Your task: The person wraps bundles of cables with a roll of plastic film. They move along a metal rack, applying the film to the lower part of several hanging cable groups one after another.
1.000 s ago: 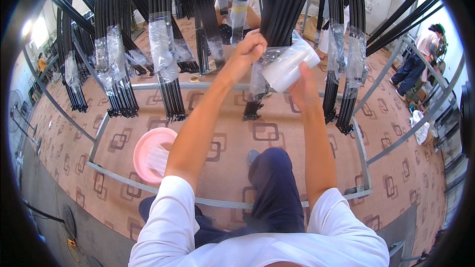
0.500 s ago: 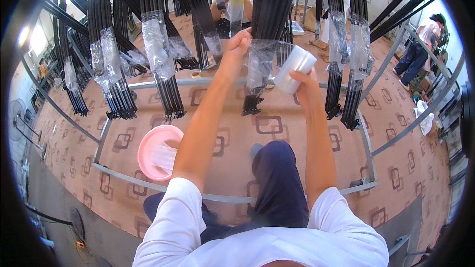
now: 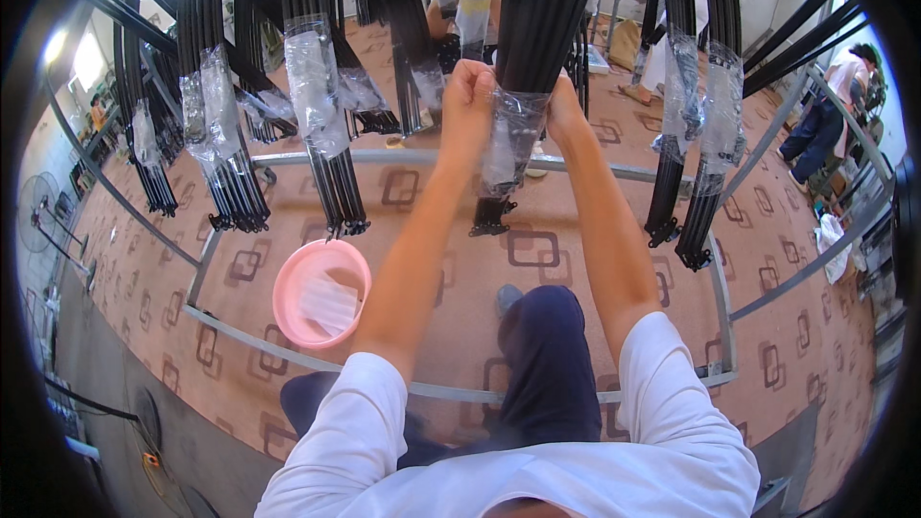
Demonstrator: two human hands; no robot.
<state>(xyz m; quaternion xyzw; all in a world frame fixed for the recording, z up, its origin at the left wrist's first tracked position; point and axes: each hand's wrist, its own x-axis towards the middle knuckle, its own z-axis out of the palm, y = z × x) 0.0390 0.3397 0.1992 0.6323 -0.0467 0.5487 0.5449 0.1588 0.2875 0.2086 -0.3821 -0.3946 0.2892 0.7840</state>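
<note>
Over carpet [image 3: 470, 317], arms [image 3: 422, 240] outstretched, fingers [image 3: 483, 82] flank black rods [image 3: 540, 19].

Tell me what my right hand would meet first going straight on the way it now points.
Most likely the bundle of black rods just ahead; your right hand is at its edge, though depth is hard to judge.

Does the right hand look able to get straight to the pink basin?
Probably not: the right hand is at the black bundle; the left forearm seems between that hand and the pink basin.
</note>
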